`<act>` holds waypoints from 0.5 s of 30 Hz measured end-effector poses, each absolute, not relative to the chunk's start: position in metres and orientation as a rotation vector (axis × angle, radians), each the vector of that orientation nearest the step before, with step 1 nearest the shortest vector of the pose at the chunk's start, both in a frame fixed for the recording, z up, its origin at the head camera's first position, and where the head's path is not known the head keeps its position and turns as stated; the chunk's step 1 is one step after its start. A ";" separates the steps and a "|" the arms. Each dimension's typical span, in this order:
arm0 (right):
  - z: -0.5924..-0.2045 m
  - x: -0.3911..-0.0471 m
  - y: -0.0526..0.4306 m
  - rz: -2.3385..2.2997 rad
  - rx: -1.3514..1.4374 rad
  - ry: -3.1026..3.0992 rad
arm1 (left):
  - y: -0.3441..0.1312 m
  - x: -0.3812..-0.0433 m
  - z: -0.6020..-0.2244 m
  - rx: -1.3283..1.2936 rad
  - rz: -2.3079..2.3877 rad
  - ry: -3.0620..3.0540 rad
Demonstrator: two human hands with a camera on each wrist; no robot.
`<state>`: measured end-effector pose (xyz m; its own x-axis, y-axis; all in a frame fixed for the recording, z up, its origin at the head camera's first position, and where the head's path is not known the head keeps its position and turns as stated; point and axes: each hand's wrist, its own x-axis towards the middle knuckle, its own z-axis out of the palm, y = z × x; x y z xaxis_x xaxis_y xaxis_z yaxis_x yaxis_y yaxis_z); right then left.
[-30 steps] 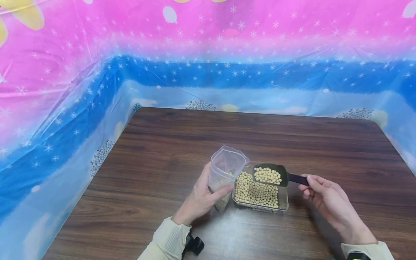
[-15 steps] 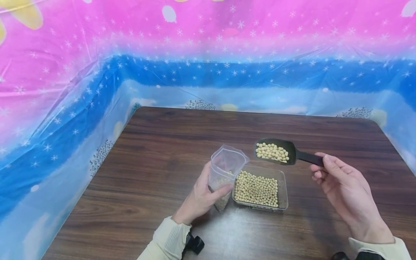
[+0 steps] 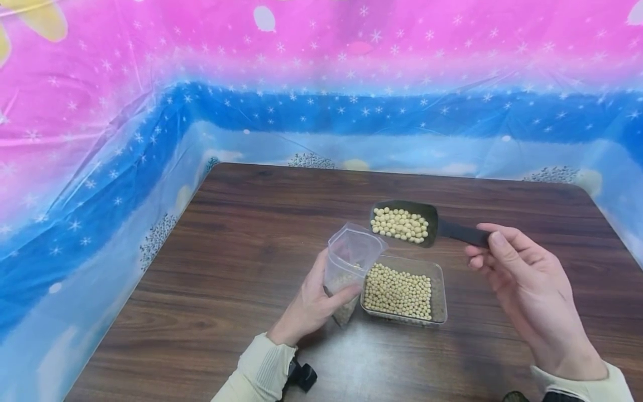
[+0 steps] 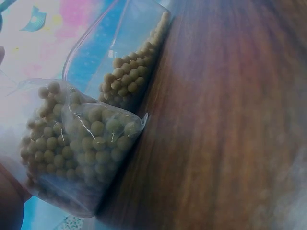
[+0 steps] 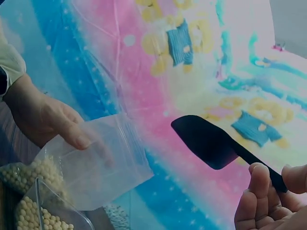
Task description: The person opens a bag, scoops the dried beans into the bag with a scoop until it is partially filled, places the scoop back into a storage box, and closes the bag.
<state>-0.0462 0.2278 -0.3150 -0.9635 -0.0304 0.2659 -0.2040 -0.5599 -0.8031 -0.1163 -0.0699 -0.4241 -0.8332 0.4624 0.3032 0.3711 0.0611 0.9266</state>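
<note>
My left hand (image 3: 313,304) grips a clear plastic zip bag (image 3: 353,251) round its side, its mouth standing open at the top. Soybeans fill the bag's lower part, as the left wrist view shows with the bag (image 4: 81,148) close to the table. My right hand (image 3: 532,287) pinches the handle of a black scoop (image 3: 431,226) between thumb and fingers. A heap of soybeans (image 3: 399,224) lies in the scoop, which is raised beyond the bag's mouth and slightly to its right. Beside the bag stands a clear rectangular container (image 3: 438,290) with more soybeans.
The dark wooden table (image 3: 241,245) extends past the hands on every side. A pink and blue patterned cloth (image 3: 321,100) hangs behind it and along its left edge. A black wrist camera (image 3: 303,377) sits under the left cuff.
My right hand has lifted the loaded scoop up from over the container, then shifted it left toward the bag. The left hand, bag and container have stayed in place.
</note>
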 end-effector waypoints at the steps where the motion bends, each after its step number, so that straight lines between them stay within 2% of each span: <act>1: -0.314 -0.045 0.226 2.640 0.388 -1.438 | -0.070 -0.116 -0.424 0.883 1.911 2.234; 15: -0.304 -0.041 0.219 2.451 0.482 -1.477 | -0.070 -0.116 -0.424 0.884 1.905 2.249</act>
<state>-0.0415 0.2186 -0.3043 -0.9170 0.0335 0.3974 -0.3671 -0.4606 -0.8082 -0.1162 -0.0699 -0.4238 -0.8331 0.4592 0.3083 0.3796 0.0692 0.9226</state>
